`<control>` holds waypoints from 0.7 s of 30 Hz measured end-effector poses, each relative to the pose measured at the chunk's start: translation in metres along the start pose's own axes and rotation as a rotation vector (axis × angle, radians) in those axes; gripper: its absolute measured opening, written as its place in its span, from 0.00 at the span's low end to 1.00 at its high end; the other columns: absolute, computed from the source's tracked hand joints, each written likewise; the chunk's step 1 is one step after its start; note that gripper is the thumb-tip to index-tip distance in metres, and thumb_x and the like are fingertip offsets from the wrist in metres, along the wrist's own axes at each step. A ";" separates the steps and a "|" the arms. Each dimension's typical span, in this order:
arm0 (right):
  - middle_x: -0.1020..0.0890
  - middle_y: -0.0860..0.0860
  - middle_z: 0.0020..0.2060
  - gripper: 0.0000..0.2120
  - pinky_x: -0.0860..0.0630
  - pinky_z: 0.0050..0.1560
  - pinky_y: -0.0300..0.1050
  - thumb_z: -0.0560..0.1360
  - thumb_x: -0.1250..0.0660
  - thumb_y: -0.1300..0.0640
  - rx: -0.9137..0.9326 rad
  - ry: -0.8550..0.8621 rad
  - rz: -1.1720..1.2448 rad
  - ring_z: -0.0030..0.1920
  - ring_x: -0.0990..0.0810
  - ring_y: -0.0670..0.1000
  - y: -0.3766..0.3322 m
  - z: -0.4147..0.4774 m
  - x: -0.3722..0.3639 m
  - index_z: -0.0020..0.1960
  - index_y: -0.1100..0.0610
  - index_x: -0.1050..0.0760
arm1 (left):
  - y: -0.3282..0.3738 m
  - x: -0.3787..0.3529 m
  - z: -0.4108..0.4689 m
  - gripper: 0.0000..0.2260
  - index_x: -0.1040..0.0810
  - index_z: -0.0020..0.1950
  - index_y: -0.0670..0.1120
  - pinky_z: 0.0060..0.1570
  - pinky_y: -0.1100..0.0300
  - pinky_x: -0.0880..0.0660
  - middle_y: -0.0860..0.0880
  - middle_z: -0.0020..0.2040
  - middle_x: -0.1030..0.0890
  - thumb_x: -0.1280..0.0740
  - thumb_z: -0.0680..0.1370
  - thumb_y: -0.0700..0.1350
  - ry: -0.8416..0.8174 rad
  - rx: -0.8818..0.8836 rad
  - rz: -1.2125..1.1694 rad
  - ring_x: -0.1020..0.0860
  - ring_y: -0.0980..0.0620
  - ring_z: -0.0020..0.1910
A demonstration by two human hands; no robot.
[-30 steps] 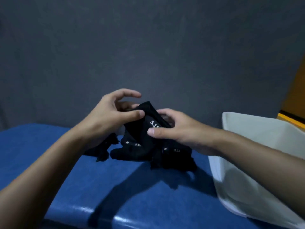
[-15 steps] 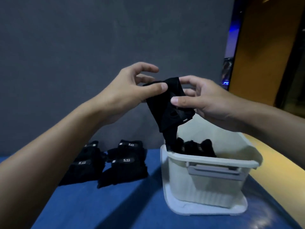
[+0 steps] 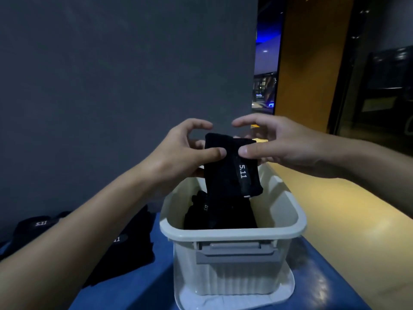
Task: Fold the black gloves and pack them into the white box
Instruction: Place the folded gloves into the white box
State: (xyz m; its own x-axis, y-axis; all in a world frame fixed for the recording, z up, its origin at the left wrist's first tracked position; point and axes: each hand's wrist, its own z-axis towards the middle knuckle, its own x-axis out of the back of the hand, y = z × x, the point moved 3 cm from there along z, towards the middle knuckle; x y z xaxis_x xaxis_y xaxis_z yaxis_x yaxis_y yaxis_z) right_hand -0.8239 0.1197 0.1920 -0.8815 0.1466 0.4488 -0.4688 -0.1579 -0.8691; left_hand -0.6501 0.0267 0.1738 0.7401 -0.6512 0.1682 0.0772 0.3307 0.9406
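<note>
We see a black folded glove (image 3: 232,171) with white "5.11" lettering running down it and a small pale tab at its lower corner. More black gloves (image 3: 221,214) fill the white box (image 3: 232,271), whose walls are cream-white with fine vertical ribbing and whose front latch (image 3: 237,251) is mid grey. The box sits on a white lid or tray (image 3: 234,298) of a paler, slightly bluish tone. The tabletop (image 3: 330,285) is glossy blue with pale highlights. On it lie further black gloves (image 3: 125,249), each marked "5.11" in white. The wall (image 3: 111,86) behind is flat dark grey; the panel (image 3: 310,63) to the right is orange-yellow, as is the ledge (image 3: 335,204).
</note>
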 end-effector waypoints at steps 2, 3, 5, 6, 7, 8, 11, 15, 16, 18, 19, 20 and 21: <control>0.17 0.50 0.58 0.26 0.25 0.61 0.59 0.70 0.26 0.56 -0.038 -0.090 -0.070 0.57 0.18 0.52 0.005 0.002 0.000 0.65 0.43 0.27 | -0.006 -0.002 0.003 0.22 0.29 0.66 0.47 0.46 0.49 0.17 0.35 0.54 0.18 0.28 0.75 0.35 -0.027 0.018 0.003 0.15 0.44 0.46; 0.17 0.50 0.57 0.24 0.26 0.62 0.62 0.71 0.26 0.57 -0.046 -0.120 -0.097 0.58 0.18 0.53 0.008 0.004 0.001 0.65 0.44 0.27 | -0.008 -0.003 0.005 0.22 0.29 0.66 0.47 0.46 0.50 0.18 0.36 0.51 0.17 0.28 0.75 0.35 -0.040 0.022 0.008 0.16 0.44 0.45; 0.17 0.51 0.56 0.20 0.27 0.62 0.66 0.73 0.28 0.58 -0.042 -0.160 -0.146 0.58 0.18 0.54 0.010 0.008 0.001 0.63 0.46 0.25 | -0.013 -0.003 0.008 0.22 0.29 0.66 0.47 0.44 0.52 0.18 0.41 0.45 0.17 0.28 0.75 0.35 -0.061 0.018 0.021 0.16 0.48 0.42; 0.17 0.51 0.55 0.19 0.25 0.61 0.65 0.74 0.28 0.58 -0.048 -0.177 -0.167 0.57 0.18 0.54 0.011 0.010 0.001 0.62 0.47 0.24 | -0.015 -0.001 0.010 0.20 0.28 0.65 0.47 0.44 0.53 0.19 0.43 0.43 0.18 0.28 0.75 0.36 -0.065 0.010 0.035 0.17 0.49 0.41; 0.17 0.50 0.54 0.17 0.24 0.60 0.63 0.74 0.28 0.58 -0.060 -0.190 -0.190 0.56 0.18 0.54 0.012 0.011 0.001 0.61 0.47 0.24 | -0.018 0.001 0.012 0.19 0.28 0.63 0.47 0.44 0.52 0.19 0.45 0.41 0.19 0.29 0.76 0.36 -0.065 -0.004 0.061 0.18 0.50 0.40; 0.16 0.49 0.53 0.17 0.23 0.59 0.61 0.74 0.28 0.58 -0.078 -0.199 -0.220 0.55 0.18 0.53 0.014 0.014 0.002 0.61 0.46 0.23 | -0.022 0.005 0.013 0.16 0.27 0.62 0.47 0.45 0.51 0.19 0.47 0.40 0.19 0.29 0.76 0.37 -0.057 -0.032 0.123 0.19 0.51 0.39; 0.16 0.47 0.46 0.16 0.20 0.56 0.53 0.73 0.27 0.57 -0.152 -0.208 -0.307 0.50 0.16 0.50 0.022 0.020 0.005 0.59 0.46 0.23 | -0.033 0.021 0.012 0.09 0.22 0.55 0.51 0.48 0.53 0.21 0.50 0.44 0.16 0.29 0.77 0.41 -0.023 -0.151 0.457 0.17 0.53 0.42; 0.15 0.51 0.46 0.15 0.20 0.51 0.44 0.73 0.27 0.59 -0.284 -0.326 -0.371 0.47 0.15 0.52 0.028 0.026 0.006 0.58 0.49 0.23 | -0.046 0.031 0.004 0.02 0.19 0.49 0.55 0.51 0.69 0.27 0.61 0.45 0.17 0.30 0.76 0.50 -0.056 -0.231 0.595 0.19 0.59 0.47; 0.15 0.53 0.46 0.15 0.20 0.49 0.43 0.73 0.26 0.59 -0.313 -0.370 -0.394 0.47 0.15 0.52 0.028 0.028 0.006 0.58 0.49 0.23 | -0.048 0.032 0.003 0.03 0.19 0.48 0.56 0.50 0.72 0.30 0.63 0.45 0.17 0.31 0.76 0.51 -0.051 -0.238 0.598 0.20 0.59 0.47; 0.16 0.54 0.47 0.15 0.20 0.47 0.41 0.72 0.26 0.60 -0.367 -0.465 -0.437 0.47 0.15 0.51 0.028 0.032 0.003 0.57 0.50 0.22 | -0.051 0.032 0.003 0.03 0.19 0.48 0.55 0.48 0.74 0.32 0.66 0.44 0.19 0.32 0.78 0.49 -0.050 -0.244 0.586 0.20 0.59 0.46; 0.16 0.54 0.47 0.16 0.21 0.47 0.41 0.71 0.25 0.59 -0.392 -0.519 -0.455 0.47 0.15 0.51 0.028 0.034 0.000 0.57 0.50 0.22 | -0.052 0.032 0.003 0.03 0.19 0.48 0.55 0.47 0.73 0.32 0.66 0.44 0.19 0.33 0.78 0.49 -0.055 -0.248 0.584 0.20 0.58 0.46; 0.16 0.55 0.46 0.17 0.21 0.47 0.42 0.70 0.25 0.59 -0.413 -0.575 -0.473 0.46 0.15 0.50 0.029 0.035 -0.003 0.56 0.50 0.22 | -0.053 0.032 0.003 0.05 0.18 0.49 0.55 0.46 0.70 0.30 0.66 0.45 0.19 0.34 0.78 0.51 -0.062 -0.255 0.580 0.21 0.56 0.45; 0.16 0.55 0.46 0.17 0.21 0.47 0.43 0.69 0.24 0.58 -0.429 -0.624 -0.493 0.45 0.15 0.50 0.031 0.037 -0.007 0.56 0.51 0.23 | -0.054 0.032 0.003 0.06 0.18 0.49 0.55 0.46 0.68 0.29 0.65 0.45 0.19 0.35 0.77 0.52 -0.067 -0.258 0.576 0.21 0.54 0.45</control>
State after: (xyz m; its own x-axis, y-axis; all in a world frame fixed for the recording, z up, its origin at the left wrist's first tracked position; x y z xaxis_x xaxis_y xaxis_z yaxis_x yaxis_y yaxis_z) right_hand -0.8342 0.0774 0.1693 -0.5154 -0.4746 0.7136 -0.8502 0.1784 -0.4953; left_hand -0.6328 -0.0139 0.1294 0.6683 -0.3581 0.6520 -0.1560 0.7895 0.5936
